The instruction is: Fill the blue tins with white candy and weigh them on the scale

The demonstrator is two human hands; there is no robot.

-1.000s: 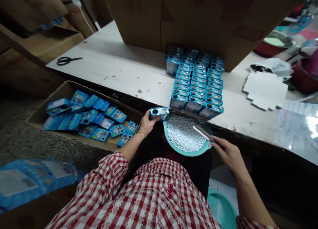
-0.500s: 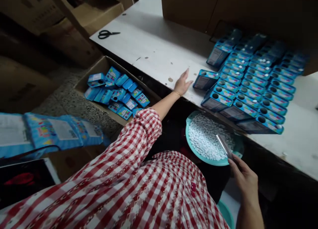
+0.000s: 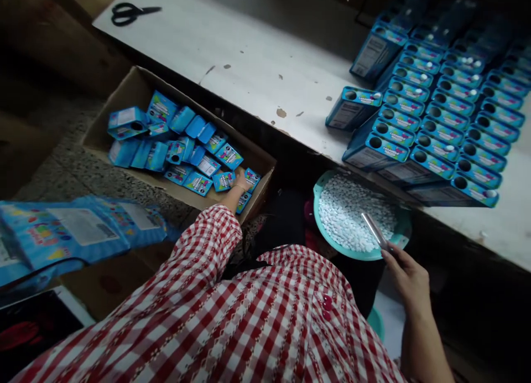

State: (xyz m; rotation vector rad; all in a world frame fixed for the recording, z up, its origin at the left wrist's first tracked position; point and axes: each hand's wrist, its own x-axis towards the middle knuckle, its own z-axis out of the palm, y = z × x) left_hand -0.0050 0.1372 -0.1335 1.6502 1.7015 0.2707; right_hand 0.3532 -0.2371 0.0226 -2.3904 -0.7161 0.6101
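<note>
My left hand (image 3: pixel 239 182) reaches down into an open cardboard box (image 3: pixel 259 190) of small blue boxes (image 3: pixel 197 182). Its fingers are at a blue box (image 3: pixel 251 179) near the right end, and they are too small and dim to show whether they grip it. In my right hand (image 3: pixel 409 278) is a metal scoop (image 3: pixel 374 231), its tip over a turquoise bowl (image 3: pixel 322 228) full of small white pieces (image 3: pixel 352 214). Upright blue boxes with round holes (image 3: pixel 443 120) stand in rows on the white table, beyond the bowl.
Black scissors (image 3: pixel 126 14) lie at the far left of the white table (image 3: pixel 249 78). Blue printed bags (image 3: pixel 83 228) are at the lower left, beside a dark picture panel (image 3: pixel 33 327). Part of another turquoise container (image 3: pixel 376 323) shows below the bowl.
My left hand has moved from the table edge, left and down into the cardboard box. My right hand still holds the scoop over the bowl. The view has shifted.
</note>
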